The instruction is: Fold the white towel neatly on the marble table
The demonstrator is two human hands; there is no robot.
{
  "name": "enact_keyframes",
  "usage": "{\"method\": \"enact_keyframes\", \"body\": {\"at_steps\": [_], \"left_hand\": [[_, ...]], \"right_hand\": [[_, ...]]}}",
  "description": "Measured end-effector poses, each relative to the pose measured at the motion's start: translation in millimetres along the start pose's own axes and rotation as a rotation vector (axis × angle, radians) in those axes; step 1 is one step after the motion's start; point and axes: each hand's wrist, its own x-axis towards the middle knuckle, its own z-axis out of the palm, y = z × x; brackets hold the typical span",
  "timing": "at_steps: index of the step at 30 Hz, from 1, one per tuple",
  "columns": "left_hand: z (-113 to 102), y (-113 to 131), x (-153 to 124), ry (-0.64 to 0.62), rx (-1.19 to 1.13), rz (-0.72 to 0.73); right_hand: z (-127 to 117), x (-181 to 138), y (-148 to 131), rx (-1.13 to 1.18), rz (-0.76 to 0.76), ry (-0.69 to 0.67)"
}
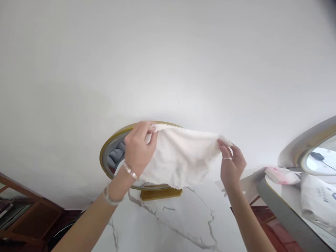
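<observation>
A thin white cloth [183, 154] with a wavy edge hangs stretched between my two hands above the marble-patterned tabletop. Its upper left corner is pinched in my left hand [141, 143], which wears a silver bracelet and a watch band on the wrist. Fingers and thumb of my right hand [232, 161], with a ring on one finger, grip the upper right corner. The top edge sags slightly between the two grips. Behind the cloth stands an oval gold-framed mirror [103, 157], largely covered by the cloth and my left hand.
Below the mirror is its gold base [160, 194] on the white marble-patterned table [147, 227]. At the right, a side counter [278, 203] bears a pink-and-white packet [282, 175], a white bag [319, 199] and another mirror [321, 157]. A wooden cabinet [36, 217] stands at lower left.
</observation>
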Motion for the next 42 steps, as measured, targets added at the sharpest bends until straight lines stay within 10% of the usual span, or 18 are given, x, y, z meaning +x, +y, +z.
{"method": "enact_keyframes", "body": {"at_steps": [7,16,27,32,42], "left_hand": [[67.0,14.6,15.8,-0.373,0.370,0.472],[105.3,24.6,20.9,-0.357,0.346,0.667],[2.5,-82.0,8.2,-0.144,0.276,0.122],[-7.4,-117.9,-13.8,0.005,0.215,-0.025],[80.4,-20.2,14.7,0.018,0.243,0.436]], "right_hand": [[32.2,-27.9,55.5,-0.423,-0.104,-0.256],[36.8,-44.0,84.6,-0.540,-0.110,0.053],[153.5,-21.9,2.5,-0.693,-0.872,-0.296],[189.5,-28.3,-10.0,-0.763,-1.096,-0.461],[93.6,3.8,32.8,-0.672,-0.919,-0.150]]}}
